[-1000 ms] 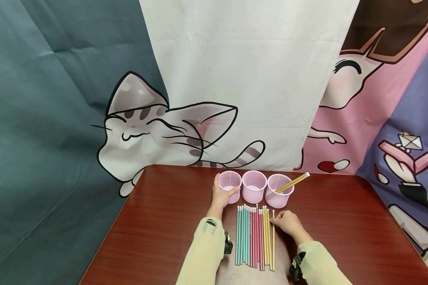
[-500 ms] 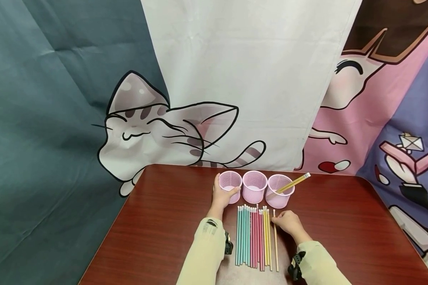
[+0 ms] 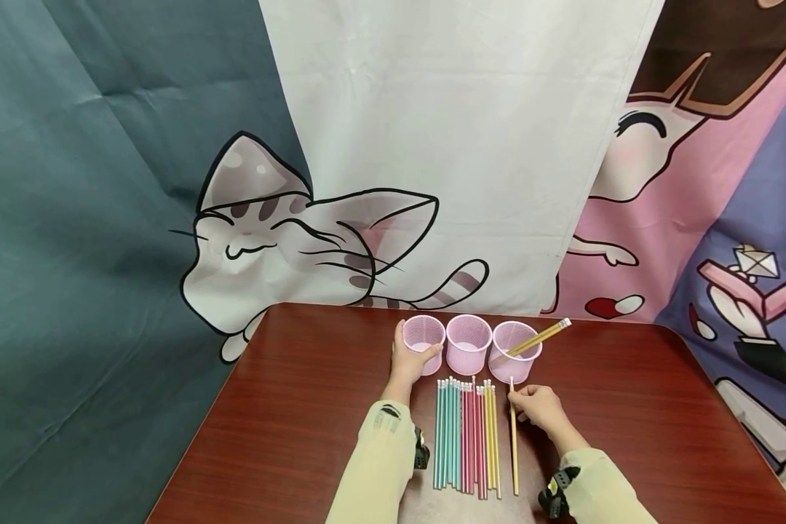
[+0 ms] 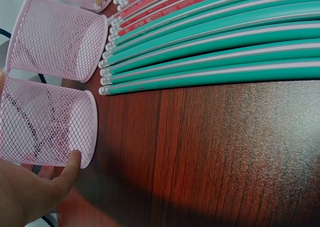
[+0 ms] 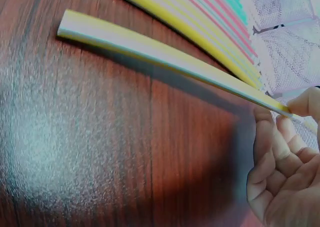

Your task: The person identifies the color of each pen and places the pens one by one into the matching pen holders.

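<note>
Three round pink mesh cups (image 3: 469, 362) stand in a row in the head view, and the left hand (image 3: 406, 362) grips the left cup (image 3: 430, 336), thumb on its near side. Beyond the right hand (image 3: 542, 409), the right cup (image 3: 501, 366) bears what look like two leaning yellow pencils (image 3: 544, 337). Between the hands lie striped teal pencils (image 3: 447, 437), pinkish-red pencils (image 3: 471, 437) and a few more yellow pencils (image 3: 493, 437), white erasers facing the cups. The right hand pinches a single yellow pencil (image 3: 514, 451) by its eraser end. Judging by this layout, the work is at an early stage: a couple of pencils are in a cup, one is in hand, and most remain on the reddish-brown wooden table (image 3: 288, 437). Against half a second ago, the pinched pencil is farther right of the row and nearer the right cup; the left hand's grip looks unchanged.

In the left wrist view, one digit lies against the left cup's mesh near its base, with the teal row ahead of that hand.

In the right wrist view, thumb and fingertip meet on the pencil; the other fingers curl loosely. Its offset shadow suggests it is at least partly lifted.
</note>
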Demonstrator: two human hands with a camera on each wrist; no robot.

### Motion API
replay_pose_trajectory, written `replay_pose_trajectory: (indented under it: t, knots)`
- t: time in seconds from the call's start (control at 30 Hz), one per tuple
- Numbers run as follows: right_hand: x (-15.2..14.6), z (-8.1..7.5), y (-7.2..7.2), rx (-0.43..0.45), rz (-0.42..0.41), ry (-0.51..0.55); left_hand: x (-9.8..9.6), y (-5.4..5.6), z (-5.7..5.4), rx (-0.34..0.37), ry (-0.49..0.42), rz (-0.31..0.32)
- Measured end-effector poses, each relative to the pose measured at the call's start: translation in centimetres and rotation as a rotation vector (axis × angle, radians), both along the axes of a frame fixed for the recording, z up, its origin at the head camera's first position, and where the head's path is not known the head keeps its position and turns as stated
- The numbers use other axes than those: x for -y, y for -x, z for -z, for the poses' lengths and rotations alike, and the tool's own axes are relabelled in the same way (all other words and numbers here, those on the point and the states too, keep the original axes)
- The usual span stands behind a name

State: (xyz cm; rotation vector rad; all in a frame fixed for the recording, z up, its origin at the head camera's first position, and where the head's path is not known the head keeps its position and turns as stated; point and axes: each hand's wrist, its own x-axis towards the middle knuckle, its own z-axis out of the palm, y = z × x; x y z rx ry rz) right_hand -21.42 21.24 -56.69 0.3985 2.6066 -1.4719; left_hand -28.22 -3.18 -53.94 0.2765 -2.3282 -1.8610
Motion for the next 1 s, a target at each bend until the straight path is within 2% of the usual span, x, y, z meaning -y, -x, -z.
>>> replay_pose_trajectory:
  t: [0.33,0.67,1.0]
  knots:
    - [0.5,-1.5,-0.1,-0.042,0.008,0.129,0.0,0.0,0.1,-0.008,0.011,-0.005]
    - [0.3,-2.3,-0.2,-0.093,-0.032,0.168,0.0,-0.1,0.2,-0.007,0.012,-0.005]
    - [0.2,-5.4,0.0,-0.151,-0.076,0.202,-0.1,-0.4,-0.2,-0.025,0.016,-0.006]
